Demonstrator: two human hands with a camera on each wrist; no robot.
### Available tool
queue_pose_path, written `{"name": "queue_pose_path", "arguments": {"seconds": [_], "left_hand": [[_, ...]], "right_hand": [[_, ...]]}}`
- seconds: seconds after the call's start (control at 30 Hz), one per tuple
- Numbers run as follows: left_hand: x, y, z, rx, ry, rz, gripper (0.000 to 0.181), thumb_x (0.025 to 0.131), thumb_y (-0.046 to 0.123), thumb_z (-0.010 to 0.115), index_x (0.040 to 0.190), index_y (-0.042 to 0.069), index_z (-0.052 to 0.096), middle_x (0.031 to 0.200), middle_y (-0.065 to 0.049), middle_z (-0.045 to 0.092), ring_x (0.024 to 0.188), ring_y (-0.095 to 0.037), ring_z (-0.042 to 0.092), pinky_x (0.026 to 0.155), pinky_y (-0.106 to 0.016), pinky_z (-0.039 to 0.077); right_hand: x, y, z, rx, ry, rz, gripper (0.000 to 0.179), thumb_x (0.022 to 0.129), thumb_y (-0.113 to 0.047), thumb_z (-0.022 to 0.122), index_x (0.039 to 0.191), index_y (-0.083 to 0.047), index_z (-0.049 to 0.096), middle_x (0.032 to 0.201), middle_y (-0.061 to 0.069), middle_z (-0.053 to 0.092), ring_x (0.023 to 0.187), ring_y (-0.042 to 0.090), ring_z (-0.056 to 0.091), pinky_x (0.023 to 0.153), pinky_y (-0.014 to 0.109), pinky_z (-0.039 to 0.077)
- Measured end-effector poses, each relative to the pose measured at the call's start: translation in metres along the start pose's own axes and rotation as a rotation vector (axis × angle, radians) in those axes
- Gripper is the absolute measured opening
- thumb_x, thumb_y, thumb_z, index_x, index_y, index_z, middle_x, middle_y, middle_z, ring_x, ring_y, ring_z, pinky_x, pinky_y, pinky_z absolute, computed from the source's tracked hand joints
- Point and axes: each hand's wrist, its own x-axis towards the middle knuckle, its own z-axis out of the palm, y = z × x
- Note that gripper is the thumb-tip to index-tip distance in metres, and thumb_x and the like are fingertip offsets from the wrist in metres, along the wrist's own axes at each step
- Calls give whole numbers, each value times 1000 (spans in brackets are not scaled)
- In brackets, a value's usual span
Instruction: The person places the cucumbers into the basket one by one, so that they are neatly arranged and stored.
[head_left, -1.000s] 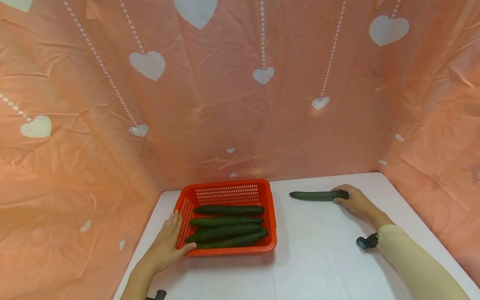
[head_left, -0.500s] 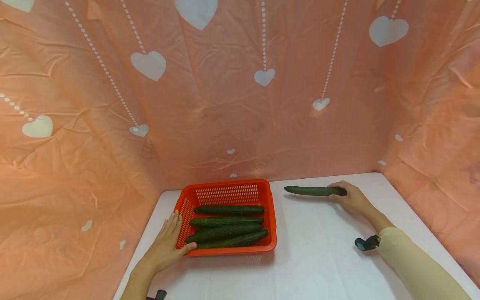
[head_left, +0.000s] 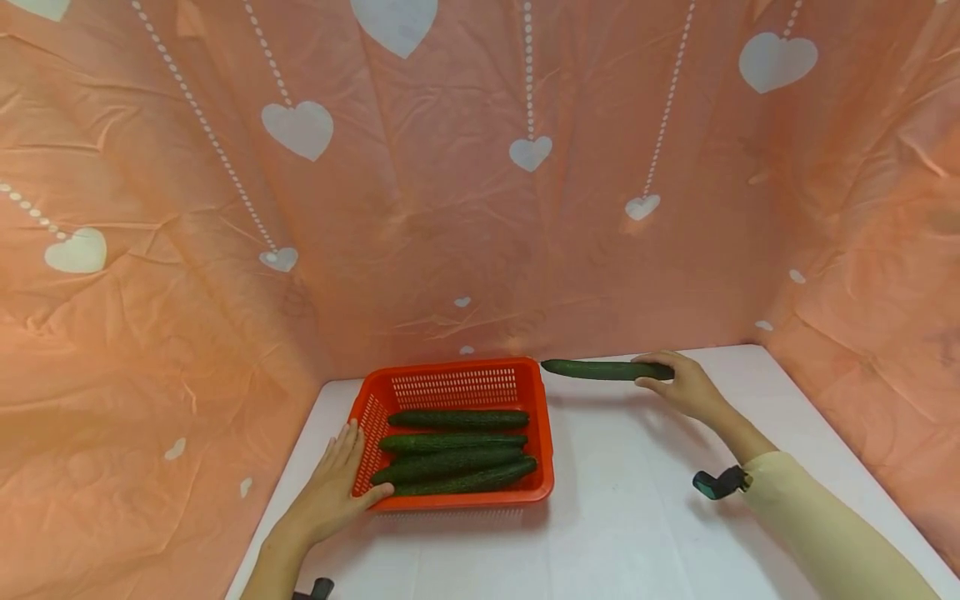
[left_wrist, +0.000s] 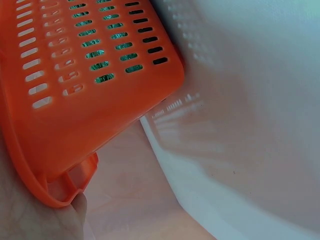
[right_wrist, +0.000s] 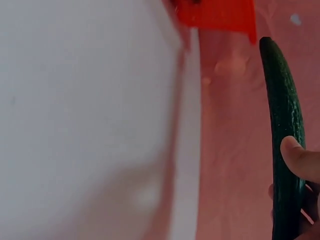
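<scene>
My right hand [head_left: 686, 387] grips a dark green cucumber [head_left: 592, 369] near its right end and holds it above the table, as the shadow below shows. In the right wrist view the thumb presses one side of the cucumber [right_wrist: 283, 105], with fingers curled behind it. The cucumber's free tip points left, close to the upper right corner of the red plastic basket [head_left: 546, 433]. Several cucumbers [head_left: 450, 461] lie side by side in that basket. My left hand [head_left: 330, 492] rests on the basket's left rim with fingers extended, its thumb over the front left corner.
A white table [head_left: 622, 517] carries the basket on its left half. Peach cloth [head_left: 480, 233] printed with white hearts hangs behind and along both sides. The basket's slotted wall [left_wrist: 100, 50] shows close up in the left wrist view.
My right hand has lifted the cucumber off the table and carried it left and slightly farther back, toward the basket. The left hand and the basket stay where they were.
</scene>
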Motion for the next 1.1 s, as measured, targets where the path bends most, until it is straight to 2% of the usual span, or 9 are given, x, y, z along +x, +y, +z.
{"name": "queue_pose_path", "arguments": {"seconds": [0.17, 0.33, 0.43, 0.57, 0.73, 0.9, 1.1], "left_hand": [[0, 0, 0, 4, 2, 2, 111, 98, 59, 71, 167, -9, 18, 178, -25, 3, 164, -47, 1, 134, -51, -3], [1, -1, 0, 15, 8, 4, 112, 97, 60, 71, 167, -9, 18, 178, -25, 3, 164, -46, 1, 132, -63, 6], [0, -1, 1, 11, 11, 8, 112, 97, 60, 71, 168, -8, 17, 178, -25, 3, 165, -46, 0, 133, -61, 4], [0, -1, 1, -2, 14, 19, 112, 98, 60, 71, 167, -9, 16, 178, -26, 3, 164, -46, 0, 134, -49, -4], [0, 0, 0, -7, 12, 24, 113, 98, 61, 70, 167, -10, 16, 178, -27, 2, 164, -46, 0, 133, -41, -9], [0, 1, -1, -4, 13, 24, 113, 97, 61, 70, 167, -10, 17, 178, -27, 4, 164, -46, 1, 134, -48, -3], [0, 1, -2, 7, 12, 23, 112, 97, 60, 71, 166, -10, 18, 177, -27, 5, 164, -48, 1, 132, -62, 6]], "right_hand": [[7, -22, 8, 43, -28, 67, 38, 91, -17, 88, 126, -8, 79, 133, 21, 72, 120, 43, 67, 98, 55, 54], [14, -45, 23, 86, -27, 54, 38, 87, -19, 92, 122, -10, 82, 129, 18, 75, 117, 39, 70, 98, 53, 56], [15, -59, 32, 108, -38, 48, 37, 86, -17, 93, 121, -11, 83, 127, 16, 76, 111, 35, 71, 93, 49, 59], [18, -76, 43, 132, -60, 52, 36, 86, -18, 93, 120, -12, 83, 126, 15, 77, 103, 31, 71, 89, 44, 61], [24, -96, 57, 174, -89, 49, 34, 87, -20, 92, 119, -11, 83, 120, 13, 77, 96, 27, 69, 87, 44, 64], [29, -112, 73, 210, -135, 48, 34, 90, -21, 89, 121, -9, 81, 121, 14, 76, 97, 27, 69, 89, 43, 65], [34, -131, 90, 252, -176, 49, 33, 92, -24, 87, 122, -12, 81, 130, 15, 74, 110, 30, 71, 97, 47, 63]]}}
